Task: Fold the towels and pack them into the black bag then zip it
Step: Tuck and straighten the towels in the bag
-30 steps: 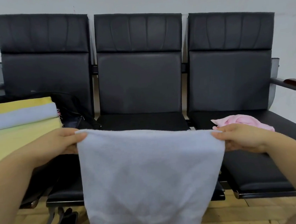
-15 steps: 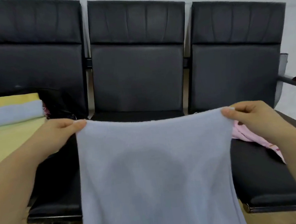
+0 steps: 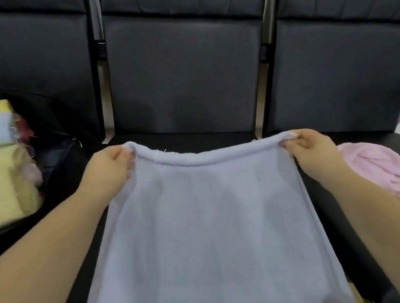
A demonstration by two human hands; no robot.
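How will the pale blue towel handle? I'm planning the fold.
Probably floppy: the pale blue towel sags between the left hand and right hand. Likely light, since pinches at two corners hold it. Being soft, it shouldn't slip.

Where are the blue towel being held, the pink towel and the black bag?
blue towel (image 3: 209, 224): head view, middle of the cloth.
pink towel (image 3: 378, 167): head view, its bunched top on the right seat.
black bag (image 3: 53, 132): head view, open flap beside the stacked towels.

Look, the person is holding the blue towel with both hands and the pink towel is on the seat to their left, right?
Not quite. Both hands, left hand and right hand, do hold the blue towel, but the head view shows the pink towel on the seat to their right.
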